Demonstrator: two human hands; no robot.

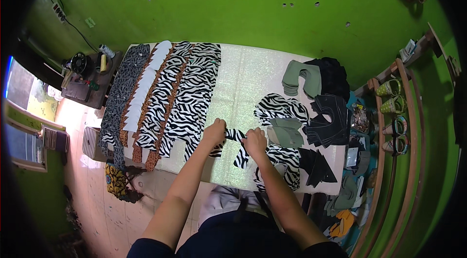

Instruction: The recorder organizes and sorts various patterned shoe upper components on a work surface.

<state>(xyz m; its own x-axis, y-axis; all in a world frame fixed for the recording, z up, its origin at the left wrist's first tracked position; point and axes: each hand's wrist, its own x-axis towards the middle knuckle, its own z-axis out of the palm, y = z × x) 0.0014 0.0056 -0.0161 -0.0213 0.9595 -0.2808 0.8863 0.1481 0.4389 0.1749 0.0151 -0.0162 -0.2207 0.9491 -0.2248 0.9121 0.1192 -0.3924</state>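
Note:
Between my two hands a small zebra-print piece (235, 135) is held over the middle of the pale, glittery table (233, 90). My left hand (214, 132) has its fingers closed on the left end of it. On the right end, my right hand (255, 142) pinches the piece, whose lower part hangs down beside that hand. Just left of my left hand lie overlapping rows of zebra-print pieces (194, 78). To the right of my right hand are grey-green cut pieces (286, 131) on top of more zebra-print pieces (277, 106).
White pieces (146, 88), brown spotted pieces (130, 117) and dark patterned pieces (119, 92) lie at the table's left. Stacked grey-green curved pieces (294, 80) and black pieces (328, 124) are at its right. A wooden rack (384, 170) holds shoes (393, 105). A green wall (233, 5) stands behind.

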